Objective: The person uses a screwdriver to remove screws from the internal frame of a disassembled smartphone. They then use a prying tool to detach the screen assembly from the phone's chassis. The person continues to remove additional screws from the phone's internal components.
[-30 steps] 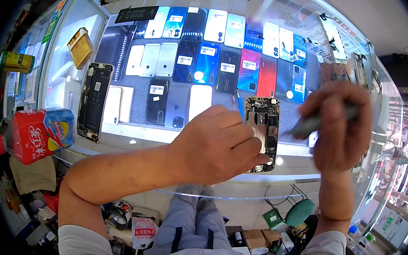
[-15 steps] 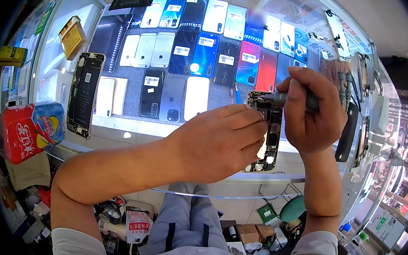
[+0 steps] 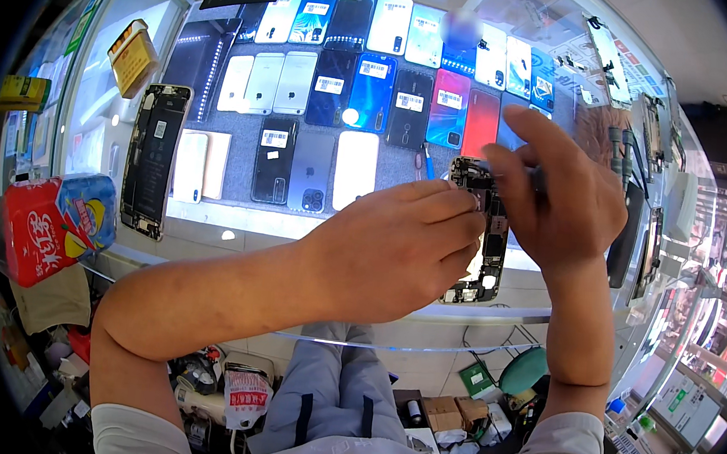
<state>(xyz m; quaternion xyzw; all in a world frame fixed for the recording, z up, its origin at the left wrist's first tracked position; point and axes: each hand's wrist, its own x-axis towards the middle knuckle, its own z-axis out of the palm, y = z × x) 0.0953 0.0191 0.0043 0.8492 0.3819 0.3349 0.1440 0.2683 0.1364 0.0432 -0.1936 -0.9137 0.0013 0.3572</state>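
An opened phone [image 3: 495, 238] with its board and inner parts bared lies near the front edge of the glass counter. My left hand [image 3: 396, 247] reaches across to it from the left, its bent fingers closed on the phone's left side; the thumb is hidden. My right hand [image 3: 568, 206] is curled just above the phone's upper right, around a grey screwdriver [image 3: 540, 180] that is mostly covered by the fingers. The thumb is smeared by motion, and the screwdriver's tip cannot be made out. A blue-handled tool [image 3: 429, 163] shows just past the phone.
Several phones, such as a red one [image 3: 481, 123], show in rows under the glass. Another opened phone [image 3: 155, 161] with a black battery is at the left, near a yellow cigarette pack [image 3: 132, 60] and a red-and-blue package [image 3: 57, 226]. Grey-handled tools [image 3: 620, 159] are at the right.
My right thumb and index finger have shifted on the screwdriver, and its shaft no longer shows over the phone's top. My left hand keeps its place on the phone. The view has shifted slightly.
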